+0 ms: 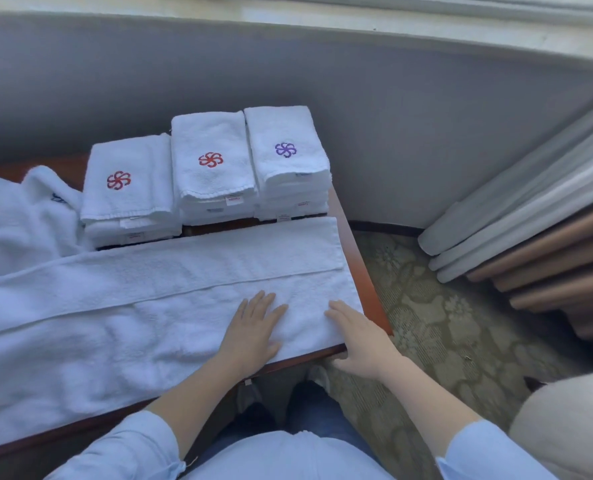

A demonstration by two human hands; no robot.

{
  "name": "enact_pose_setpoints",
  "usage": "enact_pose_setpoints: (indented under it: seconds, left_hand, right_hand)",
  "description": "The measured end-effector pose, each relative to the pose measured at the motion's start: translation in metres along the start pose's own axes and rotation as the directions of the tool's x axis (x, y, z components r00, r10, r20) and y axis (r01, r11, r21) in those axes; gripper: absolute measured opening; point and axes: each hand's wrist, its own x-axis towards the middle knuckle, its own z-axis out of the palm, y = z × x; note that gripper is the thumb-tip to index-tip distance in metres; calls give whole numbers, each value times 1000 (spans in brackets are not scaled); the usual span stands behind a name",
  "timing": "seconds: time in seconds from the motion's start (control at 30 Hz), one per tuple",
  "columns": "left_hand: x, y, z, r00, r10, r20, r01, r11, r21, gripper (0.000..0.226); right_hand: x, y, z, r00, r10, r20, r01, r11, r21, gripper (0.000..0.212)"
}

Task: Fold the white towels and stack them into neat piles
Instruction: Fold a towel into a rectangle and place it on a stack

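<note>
Both hands flat on a part-folded white towel.
Left hand [253, 327], fingers spread, presses the long towel [132, 306] near its right end. Right hand [357, 341] lies just beside it, fingers straight over that end's corner at the table [369, 271] edge. Beyond the towel stand three folded piles [212, 168]; beyond its left part lies a loose heap [18, 220].

The reddish-brown polished wooden table [360, 271] carries five loads. A long white terry towel [132, 306], folded lengthwise, lies flat across the near half from 9 o'clock to 3 o'clock. At 12 o'clock three piles of folded white towels stand side by side. The left stack [125, 188] and middle stack [212, 168] bear red pinwheel emblems, and the right stack [284, 150] bears a purple one. A loose heap of white towelling [18, 216] lies at 10 o'clock.
</note>
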Motion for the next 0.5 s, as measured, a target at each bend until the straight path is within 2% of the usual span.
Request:
enact_pose_setpoints:
  seconds: [0.07,0.13,0.27,0.33,0.5]
  left_hand:
    - [-9,12,3,991,48,-125,-58,995,-76,40]
    - [-13,21,9,966,88,-242,-105,993,-57,26]
    - [-16,36,19,994,-8,-110,1,998,-60,47]
    - [-16,47,20,996,-68,-66,68,998,-8,48]
    - [-14,80,19,968,-215,-129,221,975,29,36]
  right_hand:
    - [-3,7,1,999,-28,-42,24,994,-104,75]
    - [-3,13,0,990,-71,-121,49,983,-174,59]
    - [-2,22,-3,970,-194,-149,136,935,-327,41]
    - [-4,27,-7,962,-242,-124,177,905,-388,35]
    - [-1,37,-16,950,-310,-40,268,874,-405,18]
